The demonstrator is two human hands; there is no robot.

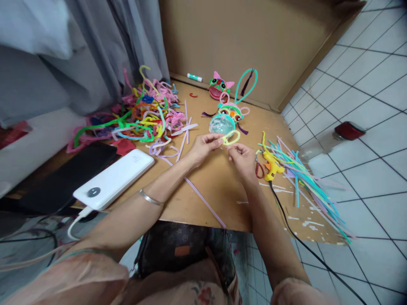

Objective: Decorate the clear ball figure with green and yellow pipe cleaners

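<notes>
Between my hands is a pale yellow pipe cleaner (234, 138) bent into a loop. My left hand (206, 148) pinches its left end between thumb and fingers. My right hand (241, 156) is closed with its fingertips at the lower edge of the loop, gripping the same pipe cleaner. Just beyond the loop stands a clear round ball (222, 124) with a turquoise rim and a decorated face (232, 112) with pink ring ears. Behind that sits a red and green figure (219, 87) with pink pointed ears.
A tangled heap of pipe cleaners (149, 114) lies at the left. Nearer are a white power bank (113, 179) and a black phone-like slab (66, 180). At the right lie a yellow glue gun (271, 166), its cord trailing forward, and straight pipe cleaners (313, 186). A glue stick (194, 77) rests at the back.
</notes>
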